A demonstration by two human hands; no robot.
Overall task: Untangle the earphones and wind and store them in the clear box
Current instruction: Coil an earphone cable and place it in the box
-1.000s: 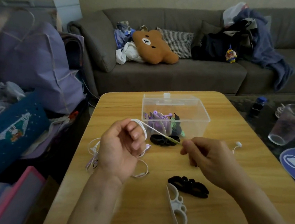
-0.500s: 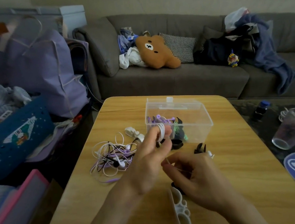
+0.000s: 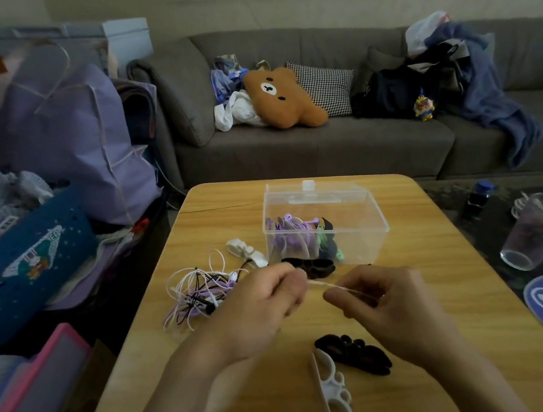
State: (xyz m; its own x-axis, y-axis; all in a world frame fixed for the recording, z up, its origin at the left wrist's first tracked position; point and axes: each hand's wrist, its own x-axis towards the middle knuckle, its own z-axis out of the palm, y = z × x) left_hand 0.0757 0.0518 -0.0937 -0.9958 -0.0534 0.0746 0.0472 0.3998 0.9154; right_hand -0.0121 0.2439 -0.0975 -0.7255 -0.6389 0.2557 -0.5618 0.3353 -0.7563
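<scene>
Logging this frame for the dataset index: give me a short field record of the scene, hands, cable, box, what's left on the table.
left hand: pinches one end of the white cable
right hand: pinches the other end
white cable: stretched taut between both hands, above the table
clear box: lid open, holds purple and dark wound earphones
tangle: white, purple and black earphones, unsorted, left of the hands
winders: white winder and black winder near edge of table
stage: cable not yet wound
</scene>
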